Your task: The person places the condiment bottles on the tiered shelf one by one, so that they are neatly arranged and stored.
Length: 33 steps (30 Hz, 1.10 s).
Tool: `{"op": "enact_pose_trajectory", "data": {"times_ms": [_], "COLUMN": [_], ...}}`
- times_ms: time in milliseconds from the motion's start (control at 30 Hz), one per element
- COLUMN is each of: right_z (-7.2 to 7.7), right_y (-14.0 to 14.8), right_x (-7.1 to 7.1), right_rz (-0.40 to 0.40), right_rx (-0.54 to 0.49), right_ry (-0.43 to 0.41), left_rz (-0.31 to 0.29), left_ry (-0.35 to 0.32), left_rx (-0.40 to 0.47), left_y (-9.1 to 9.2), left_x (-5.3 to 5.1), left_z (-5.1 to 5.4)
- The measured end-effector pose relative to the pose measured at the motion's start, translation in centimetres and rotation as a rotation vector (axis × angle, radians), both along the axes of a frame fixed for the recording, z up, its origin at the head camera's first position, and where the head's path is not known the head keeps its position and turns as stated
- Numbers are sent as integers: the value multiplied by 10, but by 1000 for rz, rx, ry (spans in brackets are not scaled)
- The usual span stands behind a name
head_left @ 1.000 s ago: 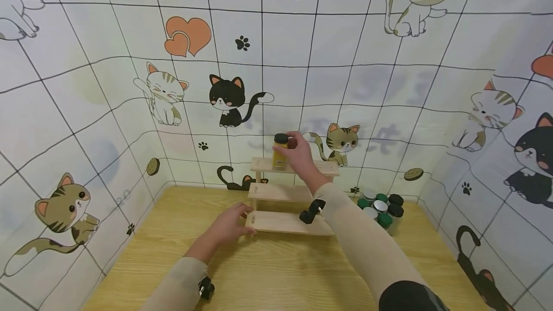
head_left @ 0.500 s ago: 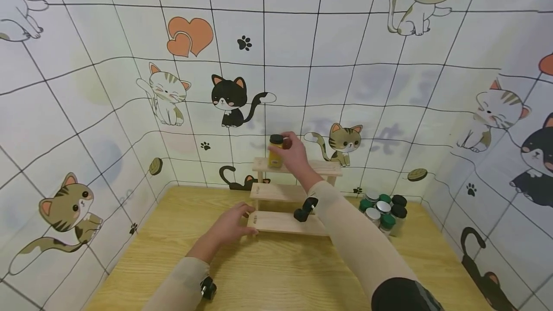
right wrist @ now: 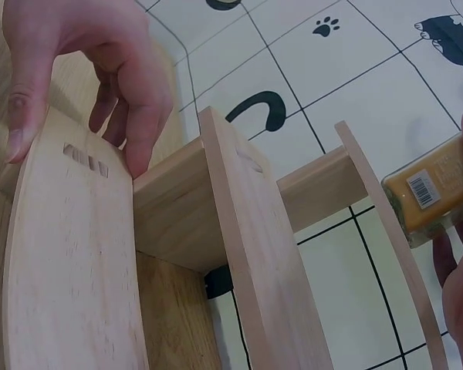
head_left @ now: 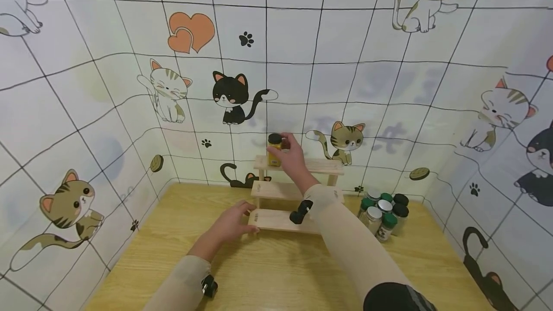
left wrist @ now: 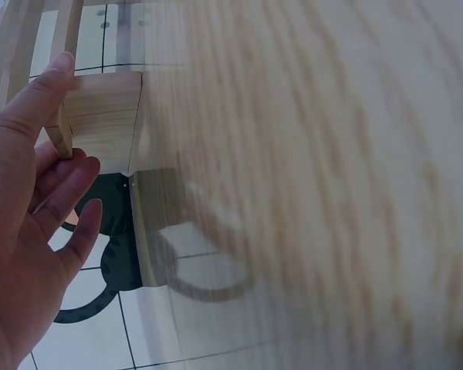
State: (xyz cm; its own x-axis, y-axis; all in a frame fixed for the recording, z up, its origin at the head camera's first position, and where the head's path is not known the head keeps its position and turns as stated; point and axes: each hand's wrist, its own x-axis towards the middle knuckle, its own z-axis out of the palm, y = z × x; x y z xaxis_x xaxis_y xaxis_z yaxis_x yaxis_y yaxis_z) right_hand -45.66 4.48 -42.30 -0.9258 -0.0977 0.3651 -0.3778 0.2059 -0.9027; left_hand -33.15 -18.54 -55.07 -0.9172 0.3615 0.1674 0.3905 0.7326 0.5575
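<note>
Yellow jar (head_left: 274, 157): upright at the left end of the top shelf (head_left: 319, 166), close to that shelf's left edge, black lid (head_left: 274, 138) uppermost. Whether its base bears fully on the wood cannot be told; feel for flat contact before you loosen anything.
Right grip (head_left: 294, 158): your thumb and fingers pinch the yellow jar by its side, below the lid. To free it well, part thumb and fingers evenly and withdraw level, lest the jar tip or slide over the edge.
Left grip (head_left: 230, 223): you hold the left end of the lowest shelf (head_left: 281, 221), thumb at its front edge, fingers at its rear edge; a steady brace here should spare the tier above from rocking.
Right sleeve (head_left: 354, 229): crosses before the shelves' right portion, black wrist camera (head_left: 301, 211) included; raise it clear of the shelf edges.
Jar cluster (head_left: 389, 221): on the counter (head_left: 268, 277), toward its back right corner, beside the rack; mind your elbow there.
</note>
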Motion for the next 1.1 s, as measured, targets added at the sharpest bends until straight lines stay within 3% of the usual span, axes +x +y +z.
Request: {"op": "enact_pose_trajectory", "data": {"times_ms": [367,600,800,1100], "right_z": [1,-1,-7,-7], "right_y": [5,13,21,48], "right_x": [1,6,11,32], "right_rz": [3,46,19,-3], "right_rx": [5,69,54,-4], "right_ry": [-7,-56,-41,-6], "left_rz": [-10,-12,-2,14], "left_ry": [5,-12,-26,-23], "left_rx": [1,-2,33,28], "left_y": [2,2,1,-2], "left_x": [-3,-3,-2,-3], "left_z": [-3,-3,-2,-4]}}
